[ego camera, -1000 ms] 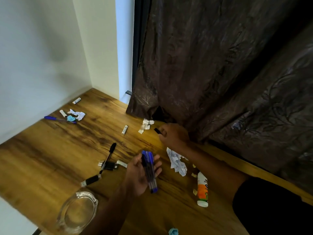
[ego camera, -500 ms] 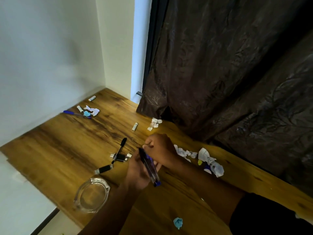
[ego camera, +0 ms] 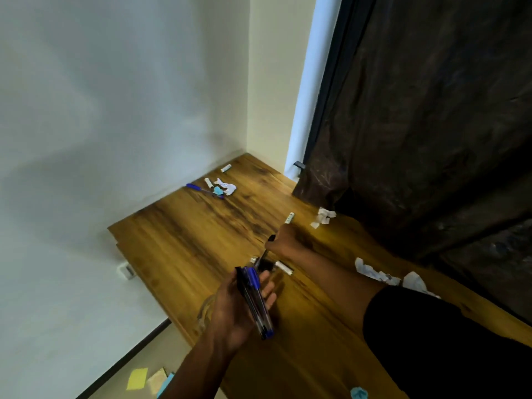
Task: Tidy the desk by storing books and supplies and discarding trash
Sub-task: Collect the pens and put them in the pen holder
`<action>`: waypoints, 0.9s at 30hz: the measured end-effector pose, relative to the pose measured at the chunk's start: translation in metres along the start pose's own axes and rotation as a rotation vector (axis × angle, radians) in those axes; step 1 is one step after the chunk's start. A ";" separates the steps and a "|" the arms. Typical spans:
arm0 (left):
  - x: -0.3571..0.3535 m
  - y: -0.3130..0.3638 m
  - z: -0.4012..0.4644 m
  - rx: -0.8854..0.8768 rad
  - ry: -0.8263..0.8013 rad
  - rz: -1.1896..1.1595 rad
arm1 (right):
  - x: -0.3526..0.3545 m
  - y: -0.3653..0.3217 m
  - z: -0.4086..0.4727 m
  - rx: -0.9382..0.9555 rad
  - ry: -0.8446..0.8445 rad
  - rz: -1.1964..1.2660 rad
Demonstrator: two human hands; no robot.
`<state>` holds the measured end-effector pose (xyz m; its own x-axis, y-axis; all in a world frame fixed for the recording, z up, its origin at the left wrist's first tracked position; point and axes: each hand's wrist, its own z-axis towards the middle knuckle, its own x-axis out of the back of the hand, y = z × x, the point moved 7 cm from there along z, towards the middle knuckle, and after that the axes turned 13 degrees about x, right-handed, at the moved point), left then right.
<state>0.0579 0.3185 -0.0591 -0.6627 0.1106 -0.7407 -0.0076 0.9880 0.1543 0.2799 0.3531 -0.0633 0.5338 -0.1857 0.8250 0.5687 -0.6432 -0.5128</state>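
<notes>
My left hand [ego camera: 239,309] holds a bundle of several blue and black pens [ego camera: 254,300] above the wooden desk [ego camera: 178,246]. My right hand [ego camera: 288,243] reaches further out and grips a black pen [ego camera: 266,250] lying on the desk. Beside that pen lie small black and white items [ego camera: 276,266]. A glass ashtray [ego camera: 205,312] sits mostly hidden behind my left hand. Crumpled paper scraps [ego camera: 377,273] lie to the right of my right forearm.
At the far corner lie a blue pen [ego camera: 201,190], a blue scrap and white paper [ego camera: 227,187] and a small white tube [ego camera: 226,167]. Another white tube [ego camera: 289,218] and paper bits [ego camera: 324,216] lie near the dark curtain [ego camera: 417,110]. Sticky notes [ego camera: 138,378] lie on the floor.
My right hand left the bundle and moved out to the black pen on the desk, closing on it. The view swung left and the ashtray slid behind my left hand.
</notes>
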 end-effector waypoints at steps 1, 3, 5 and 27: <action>0.004 0.006 -0.005 -0.007 0.008 -0.007 | -0.014 0.006 0.016 -0.019 -0.028 0.023; 0.010 0.015 -0.012 -0.020 0.027 -0.020 | -0.026 0.010 0.030 -0.083 -0.069 0.073; 0.014 0.024 -0.016 -0.035 0.044 -0.030 | -0.028 0.001 0.027 -0.120 -0.113 0.135; -0.015 -0.002 -0.039 -0.105 -0.034 -0.060 | 0.033 -0.109 -0.144 0.335 -0.152 -0.011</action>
<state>0.0391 0.3108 -0.0229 -0.6331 0.0565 -0.7720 -0.1259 0.9765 0.1748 0.1452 0.3098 0.0542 0.5988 -0.0514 0.7992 0.7350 -0.3611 -0.5739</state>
